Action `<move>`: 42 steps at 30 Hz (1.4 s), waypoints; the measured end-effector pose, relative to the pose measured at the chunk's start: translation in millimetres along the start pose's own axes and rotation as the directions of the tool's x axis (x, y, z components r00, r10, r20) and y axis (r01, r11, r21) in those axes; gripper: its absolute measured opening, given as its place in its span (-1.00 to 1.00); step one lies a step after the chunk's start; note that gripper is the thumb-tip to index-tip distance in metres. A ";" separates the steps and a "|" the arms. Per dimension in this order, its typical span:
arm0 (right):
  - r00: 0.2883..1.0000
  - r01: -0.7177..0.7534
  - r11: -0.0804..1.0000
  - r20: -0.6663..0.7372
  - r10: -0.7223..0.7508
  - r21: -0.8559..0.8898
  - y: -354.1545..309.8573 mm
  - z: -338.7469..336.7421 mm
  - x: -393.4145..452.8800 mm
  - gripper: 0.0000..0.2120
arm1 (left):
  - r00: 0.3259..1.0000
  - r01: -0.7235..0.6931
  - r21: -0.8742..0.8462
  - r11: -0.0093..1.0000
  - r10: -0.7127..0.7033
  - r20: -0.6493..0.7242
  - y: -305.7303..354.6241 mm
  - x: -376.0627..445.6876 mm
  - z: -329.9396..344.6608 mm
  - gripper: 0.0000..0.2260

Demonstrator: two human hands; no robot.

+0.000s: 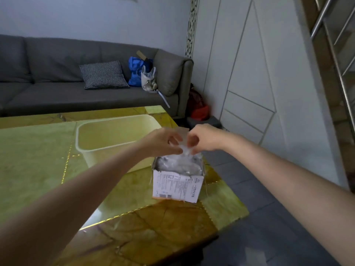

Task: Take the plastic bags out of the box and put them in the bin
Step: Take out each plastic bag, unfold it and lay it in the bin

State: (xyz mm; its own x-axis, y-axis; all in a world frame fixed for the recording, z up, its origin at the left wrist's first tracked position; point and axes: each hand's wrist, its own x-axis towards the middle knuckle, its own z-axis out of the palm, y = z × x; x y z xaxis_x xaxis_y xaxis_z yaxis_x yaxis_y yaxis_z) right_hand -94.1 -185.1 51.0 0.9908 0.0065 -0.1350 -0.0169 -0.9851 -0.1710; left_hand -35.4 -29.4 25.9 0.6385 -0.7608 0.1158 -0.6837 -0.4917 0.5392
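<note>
Pinching a bit of clear plastic just above the box [177, 181], both hands meet over its open top: left hand [163, 142] w/ fingers curled onto the film from the bin side, right hand [203, 138] curled onto it from the far side. Prob. two hands because the film is thin & slippery, so one teases a bag [182, 148] loose while the other steadies it (a guess). Rest of the plastic bags [178, 165] sit packed inside the box, filling it to the rim. Bin [115, 135] stands on the table [38, 160] touching or just beside the box, mouth up, so the carry is short. Box sits near the table corner. Hard to tell: how many bags are pinched, where one bag ends & the next starts, and the fingertips themselves, hidden behind the film & blurred. Bin's near wall is partly covered by the left forearm; its floor shows no bags that I can make out
</note>
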 end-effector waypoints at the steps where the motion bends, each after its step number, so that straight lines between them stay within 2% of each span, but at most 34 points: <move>1: 0.998 0.004 0.999 -0.067 -0.002 0.032 1.4 2.6 -0.1 -0.81 | 0.999 0.015 0.002 1.000 -0.015 -0.029 2.0 -0.6 5.9 -0.64; 3: 0.982 0.016 0.989 -0.187 0.011 0.146 0.9 -0.2 -0.4 -0.89 | 0.995 0.050 0.042 0.998 -0.047 -0.084 4.0 0.2 16.5 -0.65; 5: 0.957 0.041 0.962 -0.289 0.039 0.269 0.7 -9.0 -1.0 -0.96 | 0.990 0.108 0.128 0.986 -0.095 -0.102 5.7 1.8 25.2 -0.76; 6: 0.937 0.058 0.948 -0.345 0.056 0.313 0.2 -13.5 -0.7 -0.93 | 0.988 0.133 0.149 0.980 -0.118 -0.103 4.9 1.5 28.0 -0.82; 8: 0.891 0.087 0.920 -0.443 0.100 0.382 0.8 -20.7 0.1 -0.87 | 0.983 0.166 0.137 0.977 -0.151 -0.108 3.1 3.6 30.2 -0.78; 10: 0.879 0.084 0.899 -0.457 0.136 0.429 0.8 -24.2 0.5 -0.85 | 0.980 0.196 0.215 0.957 -0.184 -0.074 3.1 4.9 28.6 -0.74; 12: 0.912 0.026 0.889 -0.376 0.166 0.457 1.3 -23.3 1.9 -0.84 | 0.976 0.213 0.240 0.947 -0.193 -0.104 2.0 6.9 23.9 -0.75; 15: 0.936 -0.011 0.814 -0.281 0.213 0.581 2.0 -17.2 3.5 -0.82 | 0.950 0.197 -0.058 0.979 -0.205 -0.236 3.6 4.5 7.7 -0.77; 17: 0.939 0.030 0.743 -0.273 0.208 0.669 0.8 -15.3 3.7 -0.80 | 0.918 0.125 -0.293 0.948 -0.223 -0.329 9.0 4.8 0.3 -0.80; 19: 0.949 0.077 0.695 -0.266 0.169 0.715 -1.0 -15.4 4.0 -0.80 | 0.932 0.067 -0.414 0.908 -0.205 -0.299 20.7 7.3 1.8 -0.82; 21: 0.953 0.107 0.698 -0.273 0.131 0.708 -3.0 -14.8 4.6 -0.80 | 0.960 0.071 -0.420 0.905 -0.176 -0.218 25.9 12.9 12.3 -0.78; 24: 0.934 0.103 0.772 -0.328 0.143 0.627 -1.2 -10.7 5.6 -0.80 | 0.966 0.122 -0.328 0.937 -0.188 -0.179 21.0 19.9 22.3 -0.72; 29: 0.903 0.113 0.720 -0.373 0.213 0.685 7.3 -7.0 6.6 -0.81 | 0.980 0.097 -0.033 0.995 -0.102 -0.171 11.7 15.1 23.3 -0.87; 31: 0.874 0.126 0.706 -0.414 0.253 0.697 7.0 -8.5 8.1 -0.80 | 0.987 0.078 0.077 0.994 -0.066 -0.148 7.8 11.8 23.8 -0.88; 35: 0.814 0.122 0.697 -0.473 0.338 0.707 5.0 -13.6 9.6 -0.83 | 0.985 0.118 0.204 0.972 -0.089 -0.146 -2.3 10.4 22.0 -0.86; 40: 0.799 0.070 0.594 -0.402 0.447 0.801 9.5 -17.3 6.5 -0.88 | 0.992 0.122 0.425 0.897 -0.097 -0.081 -6.7 4.3 20.3 -0.83; 42: 0.820 0.038 0.489 -0.306 0.483 0.872 12.4 -16.2 7.0 -0.85 | 0.988 0.103 0.363 0.926 -0.054 -0.144 -8.8 3.0 16.7 -0.81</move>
State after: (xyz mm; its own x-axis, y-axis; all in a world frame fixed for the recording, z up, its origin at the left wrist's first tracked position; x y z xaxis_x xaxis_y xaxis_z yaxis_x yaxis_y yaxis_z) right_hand -85.1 -200.0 63.8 0.8458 -0.5230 0.1055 -0.0879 -0.3317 -0.9393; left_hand -33.3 -34.5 7.6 0.7187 -0.6642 0.2058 -0.6953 -0.6879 0.2082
